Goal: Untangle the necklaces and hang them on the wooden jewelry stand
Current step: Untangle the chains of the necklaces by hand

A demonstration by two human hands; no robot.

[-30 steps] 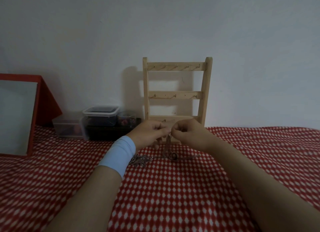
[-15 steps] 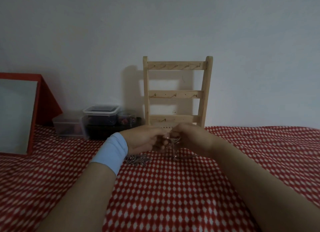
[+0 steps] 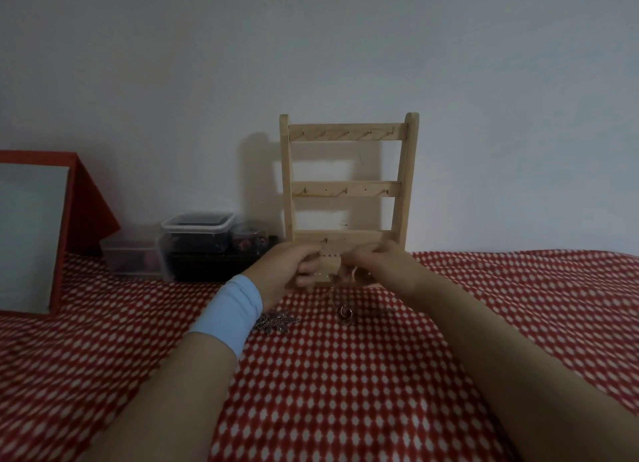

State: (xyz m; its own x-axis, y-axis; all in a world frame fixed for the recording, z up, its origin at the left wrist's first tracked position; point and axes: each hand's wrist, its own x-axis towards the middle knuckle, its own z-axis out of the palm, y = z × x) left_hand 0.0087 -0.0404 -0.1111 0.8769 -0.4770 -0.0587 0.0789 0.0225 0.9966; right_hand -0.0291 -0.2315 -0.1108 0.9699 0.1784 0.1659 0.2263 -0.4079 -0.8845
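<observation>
The wooden jewelry stand [image 3: 348,185] leans against the wall, its three hook rails bare. In front of its base, my left hand [image 3: 283,271] and my right hand [image 3: 377,268] each pinch a thin necklace chain stretched between them. Below the chain a round ring pendant [image 3: 345,313] dangles, its lower edge near the cloth. A second silvery necklace [image 3: 276,321] lies in a heap on the red patterned cloth [image 3: 345,392], beside my left wrist with its light blue wristband.
Clear plastic containers [image 3: 197,240] with small items stand left of the stand against the wall. A red-framed mirror [image 3: 31,233] leans at the far left. The red cloth spreads wide to the right and toward me.
My hands have drawn slightly apart, pulling the chain between them. The ring pendant now hangs lower in front of the stand's base.
</observation>
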